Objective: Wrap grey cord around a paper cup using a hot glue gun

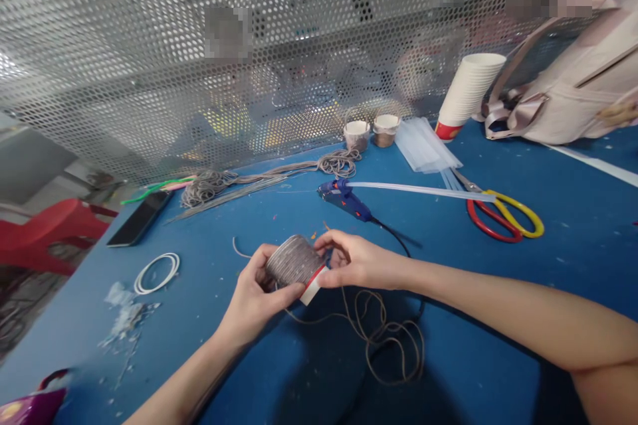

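A paper cup [295, 264], lying tilted between my hands, is wound with grey-brown cord over most of its side. Bare white paper and a red band [315, 276] show at its right end. My left hand [264, 289] grips the cup from the left, thumb along the near side. Closed at the cup's right end, my right hand [343, 259] has its thumb on the white part; some fingers are hidden behind. Loose cord [393, 339] runs from the cup to tangled loops on the table. Just beyond lies a blue hot glue gun [343, 198] with a long clear glue stick.
Scissors [503, 212] with red and yellow handles lie right, near clear glue sticks [426, 146] and stacked paper cups [471, 93]. Two small wrapped cups [357, 135] and cord bundles [209, 187] are along the mesh screen [164, 99]. A phone [139, 219] lies left.
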The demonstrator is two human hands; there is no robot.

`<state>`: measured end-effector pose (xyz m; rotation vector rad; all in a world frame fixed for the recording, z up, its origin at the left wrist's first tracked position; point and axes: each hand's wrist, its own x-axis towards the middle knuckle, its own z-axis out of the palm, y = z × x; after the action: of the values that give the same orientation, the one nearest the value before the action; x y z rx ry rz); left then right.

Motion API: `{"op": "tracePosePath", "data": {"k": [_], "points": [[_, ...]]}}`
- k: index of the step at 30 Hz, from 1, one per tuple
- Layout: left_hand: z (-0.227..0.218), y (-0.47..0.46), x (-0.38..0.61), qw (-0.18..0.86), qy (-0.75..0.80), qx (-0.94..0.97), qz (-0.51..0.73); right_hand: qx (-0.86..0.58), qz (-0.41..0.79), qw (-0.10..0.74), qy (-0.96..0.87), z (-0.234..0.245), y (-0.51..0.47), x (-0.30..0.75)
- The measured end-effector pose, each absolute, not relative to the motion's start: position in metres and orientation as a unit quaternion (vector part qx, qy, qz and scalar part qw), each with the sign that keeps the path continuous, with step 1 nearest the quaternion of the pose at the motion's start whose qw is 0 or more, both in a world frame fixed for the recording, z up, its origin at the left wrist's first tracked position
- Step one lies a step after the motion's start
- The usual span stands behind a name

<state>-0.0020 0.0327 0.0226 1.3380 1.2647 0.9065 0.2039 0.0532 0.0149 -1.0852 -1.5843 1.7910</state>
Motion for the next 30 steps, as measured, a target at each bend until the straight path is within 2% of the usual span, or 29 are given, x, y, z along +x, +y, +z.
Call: {"op": "tracePosePath", "data": {"k": [2,6,12,19,24,30], "points": [[0.019,0.034,-0.004,0.525,0.521,0.555,0.381,-0.382,0.662,0.224,-0.604,0.012,0.053,0.204],[0.009,0.036,-0.010,0.526,0.506,0.556,0.398,-0.352,0.659,0.261,-0.611,0.007,0.054,0.203],[0.004,0.037,-0.013,0.460,0.510,0.627,0.368,-0.358,0.630,0.258,-0.639,0.008,0.052,0.202],[0.018,0.038,-0.006,0.269,0.536,0.726,0.337,-0.392,0.466,0.292,-0.737,0.003,0.047,0.202],[0.016,0.033,-0.003,0.267,0.554,0.719,0.322,-0.399,0.370,0.301,-0.783,-0.005,0.046,0.201],[0.007,0.029,0.000,0.234,0.499,0.765,0.333,-0.382,0.315,0.330,-0.804,-0.012,0.043,0.199]]}}
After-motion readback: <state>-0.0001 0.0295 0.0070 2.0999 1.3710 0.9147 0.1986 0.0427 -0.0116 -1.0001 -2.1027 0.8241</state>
